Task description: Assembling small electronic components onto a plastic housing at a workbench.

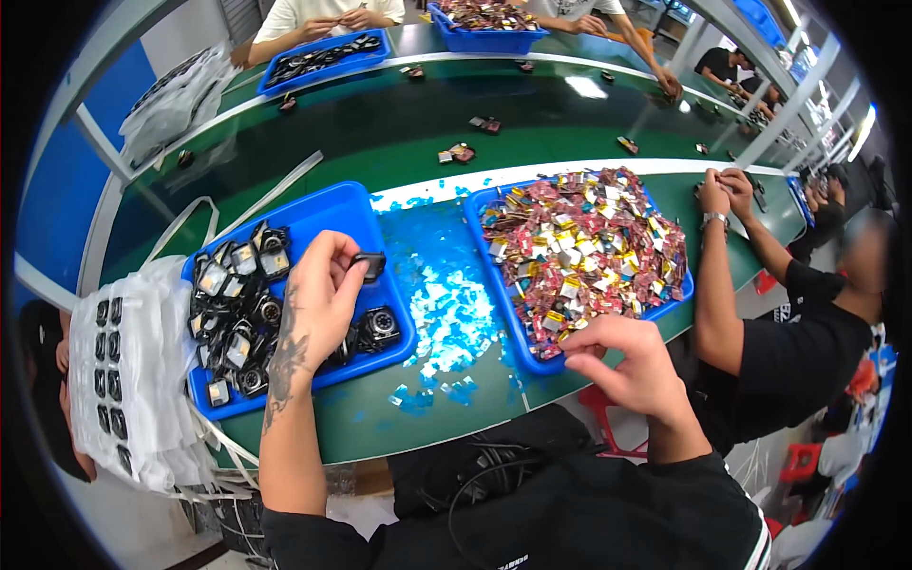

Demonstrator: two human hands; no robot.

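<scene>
My left hand (328,294) is closed, thumb and fingers pinching a small black casing (370,265) above a blue tray (353,198). Inside that tray lie black square camera-like units (249,313), some with a round lens ring, others with a silvery face. My right hand (627,361) hovers at the near edge of a second blue tray (528,359), heaped with small reddish circuit boards (584,252) bearing silver and yellow pieces. Its thumb and forefinger curl together in a pinch; whatever lies between the tips is too small to make out.
Blue film scraps (446,318) litter the green bench between the trays. White plastic sheets (133,380) holding black units are stacked at left. Beyond a white rail, a green belt (380,123) carries scattered boards. Co-workers sit opposite and at right, one forearm (717,285) beside the board tray.
</scene>
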